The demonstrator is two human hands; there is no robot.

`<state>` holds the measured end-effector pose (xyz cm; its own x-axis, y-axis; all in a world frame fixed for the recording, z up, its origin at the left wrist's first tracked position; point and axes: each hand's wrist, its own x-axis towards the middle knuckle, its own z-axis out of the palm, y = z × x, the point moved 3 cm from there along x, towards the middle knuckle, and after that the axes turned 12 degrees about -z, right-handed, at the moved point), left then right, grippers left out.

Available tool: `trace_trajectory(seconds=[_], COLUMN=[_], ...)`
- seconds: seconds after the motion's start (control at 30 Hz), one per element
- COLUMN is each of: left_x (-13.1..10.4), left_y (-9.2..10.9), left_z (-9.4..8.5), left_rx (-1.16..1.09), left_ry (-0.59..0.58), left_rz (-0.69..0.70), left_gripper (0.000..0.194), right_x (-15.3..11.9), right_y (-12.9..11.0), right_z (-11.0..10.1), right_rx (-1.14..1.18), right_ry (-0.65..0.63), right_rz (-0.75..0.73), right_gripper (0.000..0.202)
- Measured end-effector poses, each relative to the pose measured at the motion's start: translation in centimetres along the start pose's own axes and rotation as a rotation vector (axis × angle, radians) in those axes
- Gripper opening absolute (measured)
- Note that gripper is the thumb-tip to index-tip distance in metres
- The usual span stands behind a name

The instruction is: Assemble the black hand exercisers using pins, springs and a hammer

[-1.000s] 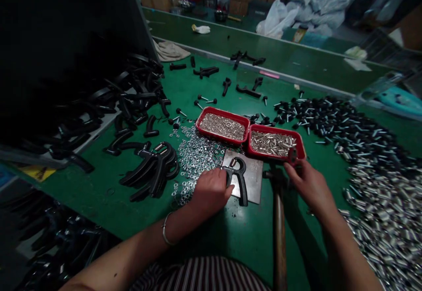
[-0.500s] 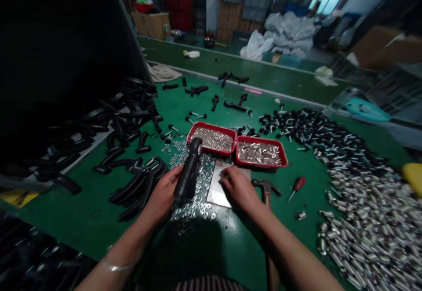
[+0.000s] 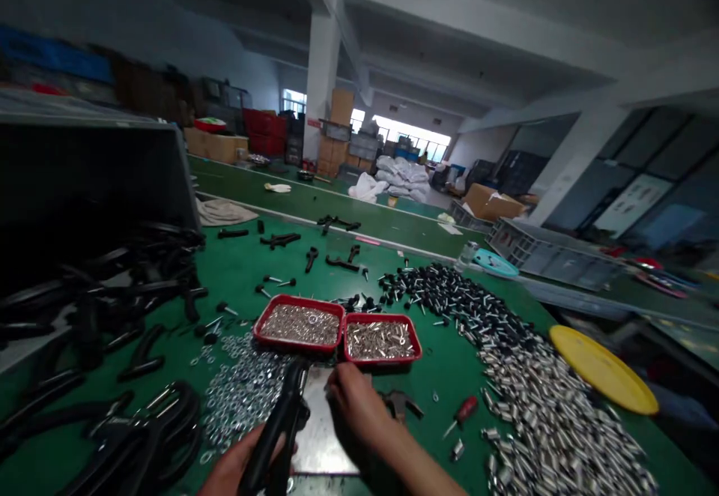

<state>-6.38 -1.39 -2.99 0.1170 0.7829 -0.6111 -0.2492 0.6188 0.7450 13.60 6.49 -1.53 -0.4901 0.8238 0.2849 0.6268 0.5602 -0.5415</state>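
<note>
My left hand [image 3: 233,462] is closed around a black plastic handle [image 3: 275,425], which stands tilted over the left side of a flat metal plate [image 3: 323,443]. My right hand [image 3: 359,406] is over the plate's right part, fingers curled down toward its surface; whatever they pinch is hidden. Just beyond the plate sit two red trays, one with small metal parts [image 3: 300,324] and one with small pins [image 3: 379,340]. Many loose nuts or washers [image 3: 244,383] lie left of the plate. A hammer [image 3: 400,404] is partly covered by my right forearm.
More black handles [image 3: 140,421] are heaped at the left. A red-handled screwdriver [image 3: 463,413] lies to the right, before a big pile of metal sleeves [image 3: 539,406] and black-headed bolts [image 3: 449,297]. A yellow lid [image 3: 604,369] and grey crate [image 3: 556,252] are farther right.
My view has tipped upward, so the table sits lower in the picture. My left hand has brought the black handle from over the loose nuts to the plate, closer to my right hand.
</note>
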Motion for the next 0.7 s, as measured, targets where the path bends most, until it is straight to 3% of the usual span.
trace_trajectory(seconds=[0.07, 0.17, 0.23, 0.47, 0.7], left_x=[-0.9, -1.8, -2.2, -3.4, -3.2], left_y=[-0.8, -2.0, -2.3, -1.6, -2.1], left_z=[0.5, 1.1, 1.7, 4.4, 4.8], left_rx=[-0.056, -0.123, -0.110, -0.153, -0.226], left_ry=[-0.061, -0.194, -0.263, -0.404, -0.474], left_rz=[-0.004, -0.035, -0.033, -0.033, -0.067], left_gripper=[0.054, 0.049, 0.044, 0.030, 0.026], right_x=[-0.9, -2.3, -3.1, -4.2, -3.9], right_y=[0.0, -0.4, -1.3, -5.3, -6.3], right_z=[-1.7, -2.5, -2.5, -3.3, -3.4], right_rx=[0.229, 0.630, 0.740, 0.453, 0.281], right_ry=[0.145, 0.269, 0.316, 0.357, 0.309], right_rz=[0.098, 0.303, 0.326, 0.134, 0.047], right_gripper=[0.007, 0.018, 0.022, 0.013, 0.013])
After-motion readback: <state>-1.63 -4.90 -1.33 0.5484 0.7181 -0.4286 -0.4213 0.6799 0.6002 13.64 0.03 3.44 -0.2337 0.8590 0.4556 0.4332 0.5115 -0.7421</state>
